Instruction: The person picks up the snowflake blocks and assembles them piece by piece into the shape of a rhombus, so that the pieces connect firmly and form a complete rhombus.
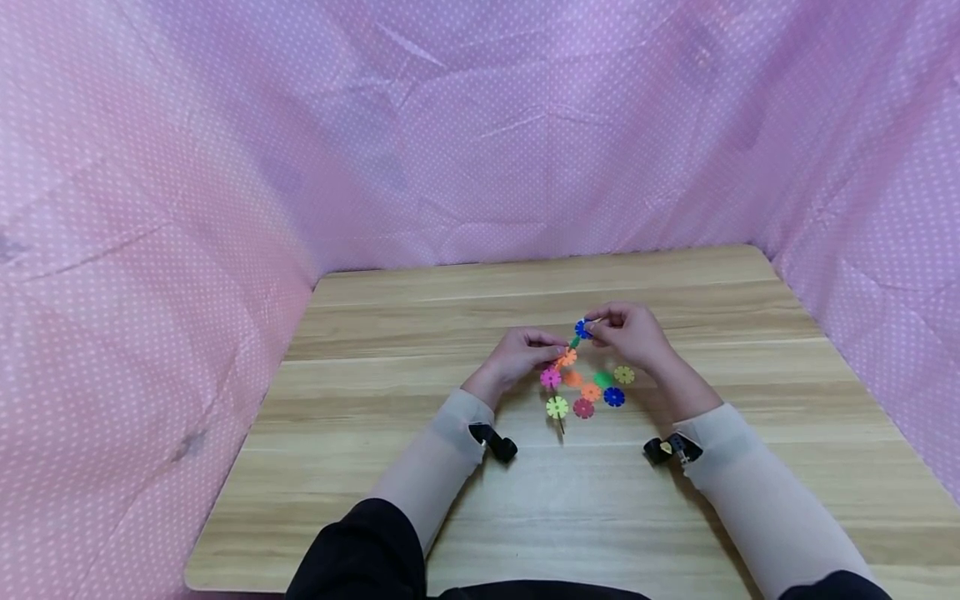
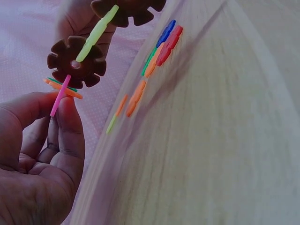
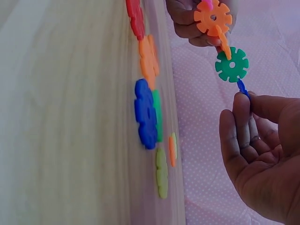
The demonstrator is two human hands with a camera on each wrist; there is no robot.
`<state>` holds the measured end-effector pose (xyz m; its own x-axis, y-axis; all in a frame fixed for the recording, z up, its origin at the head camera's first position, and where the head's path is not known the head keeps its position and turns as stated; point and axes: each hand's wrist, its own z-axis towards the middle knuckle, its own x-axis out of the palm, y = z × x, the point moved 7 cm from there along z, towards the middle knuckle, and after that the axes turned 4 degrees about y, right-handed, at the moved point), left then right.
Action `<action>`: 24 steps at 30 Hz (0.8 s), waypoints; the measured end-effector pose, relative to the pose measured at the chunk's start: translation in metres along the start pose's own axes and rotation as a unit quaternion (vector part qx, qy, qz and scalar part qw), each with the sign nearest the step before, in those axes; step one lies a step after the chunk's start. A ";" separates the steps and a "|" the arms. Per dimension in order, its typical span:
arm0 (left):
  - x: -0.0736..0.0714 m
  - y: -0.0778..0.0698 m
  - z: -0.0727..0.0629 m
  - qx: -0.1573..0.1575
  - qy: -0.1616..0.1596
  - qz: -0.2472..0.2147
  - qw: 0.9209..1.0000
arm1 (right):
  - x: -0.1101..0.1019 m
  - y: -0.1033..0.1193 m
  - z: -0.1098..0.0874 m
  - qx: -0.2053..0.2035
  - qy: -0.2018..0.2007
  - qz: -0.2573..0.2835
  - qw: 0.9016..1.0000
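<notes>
A chain of slotted plastic snowflake discs hangs between both hands above the table. My left hand (image 1: 517,362) pinches it near an orange disc (image 3: 213,18) between thumb and fingertips. Below that grip, a pink disc (image 1: 551,377), brown discs (image 2: 77,63) and a yellow-green disc (image 1: 557,407) run toward me. On the far side, another orange disc (image 3: 224,43) joins a green disc (image 3: 232,64). A blue disc (image 1: 582,329) sits in the green disc's edge, and my right hand (image 1: 630,337) pinches it by thumb and finger, its other fingers loosely curled.
Loose discs lie on the wooden table (image 1: 420,333) under the hands: red (image 1: 583,407), orange (image 1: 591,392), blue (image 1: 614,397), green (image 1: 603,379) and yellow-green (image 1: 624,375), among others. A pink dotted cloth (image 1: 480,167) hangs behind and beside the table.
</notes>
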<state>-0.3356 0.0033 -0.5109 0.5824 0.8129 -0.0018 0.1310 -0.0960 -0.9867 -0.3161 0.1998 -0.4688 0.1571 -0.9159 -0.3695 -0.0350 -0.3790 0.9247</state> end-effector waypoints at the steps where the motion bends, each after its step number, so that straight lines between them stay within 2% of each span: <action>1: 0.000 0.000 0.000 0.000 0.001 0.003 1.000 | 0.000 0.000 0.000 -0.001 0.003 0.004 1.000; 13: 0.004 -0.002 -0.002 -0.011 0.002 -0.003 1.000 | 0.007 -0.002 0.000 0.018 0.016 0.017 1.000; 20: 0.003 -0.003 -0.003 -0.011 -0.015 0.003 1.000 | 0.009 -0.002 -0.001 0.013 0.020 0.019 1.000; 24: 0.002 -0.001 -0.001 -0.012 -0.026 -0.011 1.000 | 0.010 -0.003 -0.001 0.010 0.033 0.006 0.999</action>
<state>-0.3336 0.0042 -0.5097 0.5368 0.8436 0.0105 0.1623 -0.0910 -0.9825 -0.3135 0.1922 -0.4747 0.2203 -0.9099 -0.3514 -0.0567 -0.3716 0.9267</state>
